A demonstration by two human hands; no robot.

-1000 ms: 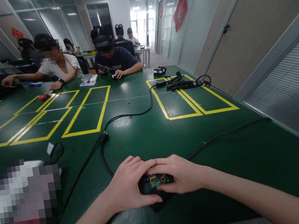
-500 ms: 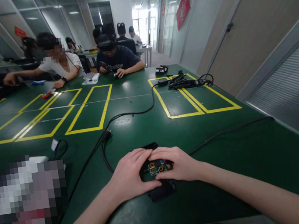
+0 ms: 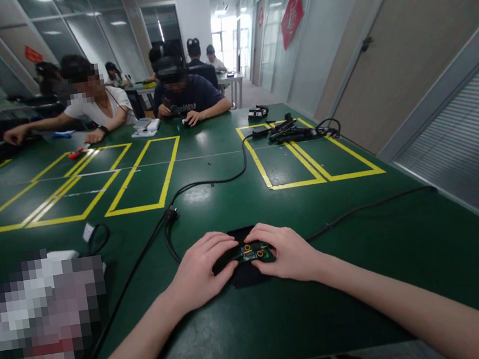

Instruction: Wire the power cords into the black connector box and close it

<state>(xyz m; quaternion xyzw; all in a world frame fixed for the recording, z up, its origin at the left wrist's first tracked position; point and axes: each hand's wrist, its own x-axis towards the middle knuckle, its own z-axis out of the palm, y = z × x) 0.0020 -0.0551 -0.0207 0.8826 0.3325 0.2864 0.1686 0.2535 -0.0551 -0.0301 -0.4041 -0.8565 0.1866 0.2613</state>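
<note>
A small green circuit board with yellow rings rests on a flat black piece on the green table, near its front edge. My left hand is curled around the left end of the black piece, fingers closed on it. My right hand pinches the right end of the board, fingers bent over it. The two hands nearly meet above the board. How the board sits in the black piece is hidden by my fingers.
A black cable with a plug loops just left of my hands, another cable runs off right. Yellow tape boxes mark the table's middle. Black gear lies far right. Other people work at the far edge.
Both hands, with the board and black piece, have slid a little farther from me on the table. My fingers have spread lower, so more of the black piece's far edge shows.
</note>
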